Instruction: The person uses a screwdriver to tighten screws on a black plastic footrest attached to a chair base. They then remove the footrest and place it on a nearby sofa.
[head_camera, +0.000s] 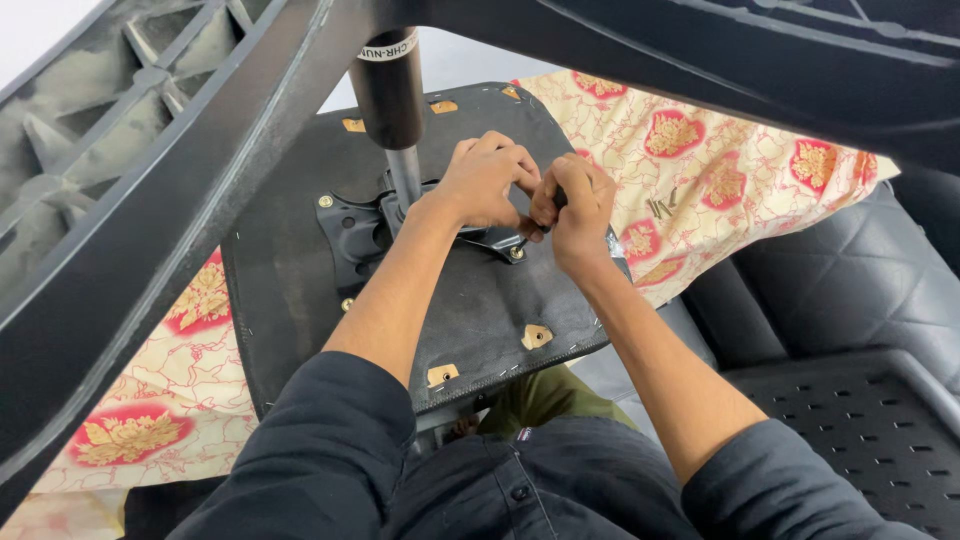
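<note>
a black chair base (150, 200) is looming over the hands, its ribbed legs spreading left and right and crowding the room above. under the hands an upturned seat pan (480, 300) is lying on a floral cloth (720, 170), its near edge reaching the person's lap. a gas cylinder (390, 95), wearing a white label band near its top, is rising just left of the hands. the left hand (485, 180) and right hand (575, 215) are touching, both curling closed around a small dark tool (560, 198) at the mounting plate (360, 235). loose screws (660, 205) are lying right of the hands.
</note>
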